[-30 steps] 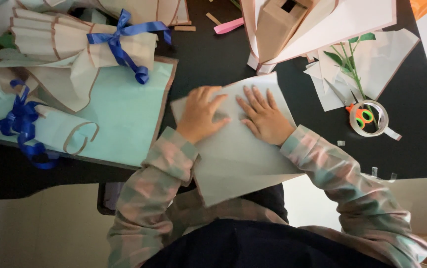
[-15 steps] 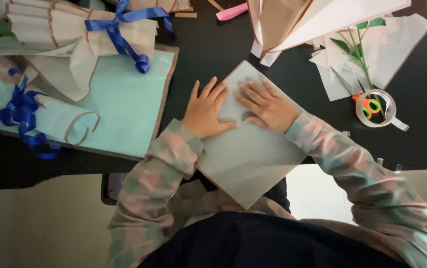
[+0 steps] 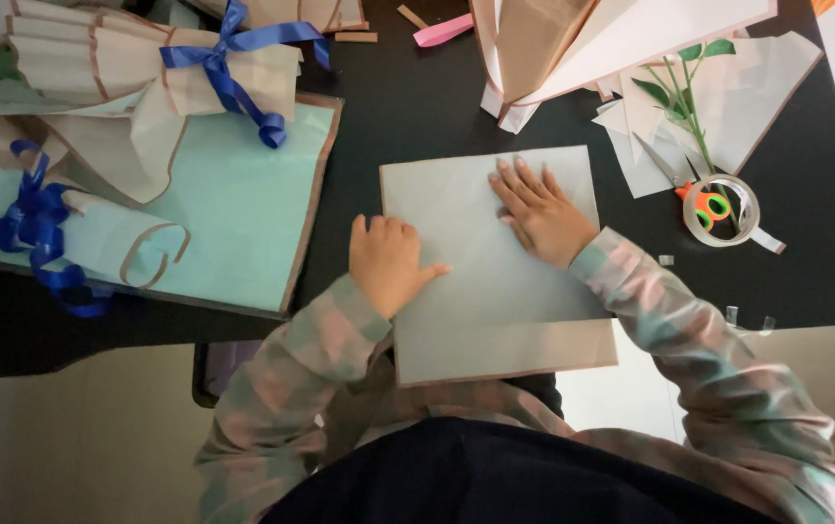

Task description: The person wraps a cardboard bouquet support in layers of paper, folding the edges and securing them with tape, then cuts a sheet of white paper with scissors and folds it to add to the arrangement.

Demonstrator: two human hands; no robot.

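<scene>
My left hand (image 3: 388,262) and right hand (image 3: 542,209) press flat, fingers spread, on the grey paper sheet (image 3: 490,267) overhanging the table's (image 3: 417,107) near edge; uneven pressure could skew it.

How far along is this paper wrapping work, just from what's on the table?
Done: two wrapped paper bundles tied with blue ribbon lie at the far left. In hand: a grey-blue sheet lies flat, its near edge showing a brown strip; the left hand sits on its edge, the right hand presses it flat. Left, probably: the green stem is unwrapped, and scissors and the tape roll lie unused.
</scene>
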